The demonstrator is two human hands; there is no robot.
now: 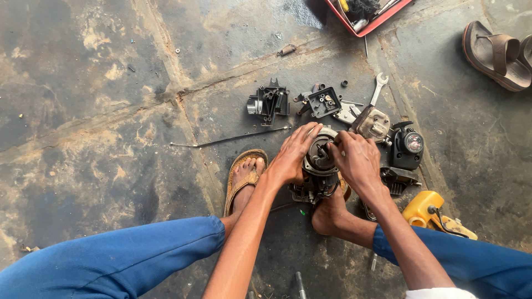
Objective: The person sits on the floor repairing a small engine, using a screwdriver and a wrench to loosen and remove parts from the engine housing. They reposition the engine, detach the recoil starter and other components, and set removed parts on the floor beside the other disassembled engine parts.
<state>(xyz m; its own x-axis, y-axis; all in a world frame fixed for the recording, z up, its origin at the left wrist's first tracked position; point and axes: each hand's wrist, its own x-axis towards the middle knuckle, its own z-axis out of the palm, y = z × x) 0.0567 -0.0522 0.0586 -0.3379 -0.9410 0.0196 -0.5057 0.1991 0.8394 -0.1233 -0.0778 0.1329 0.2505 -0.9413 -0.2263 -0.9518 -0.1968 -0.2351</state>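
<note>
A: What are the hands doing in the head view?

B: The left hand [292,156] is lying on the small engine [320,160], fingers spread flat over its round top. The right hand [357,160] is curling its fingers tight on the engine's other side. I cannot tell what it is pinching.

A: Where is the engine sitting?

B: On the dirty concrete floor [111,111], between the person's feet.

A: What is lying around it?

B: A wrench [378,86], a black part [269,102], a long thin rod [230,138], a yellow tank [424,207] and a red tray [368,25].
</note>
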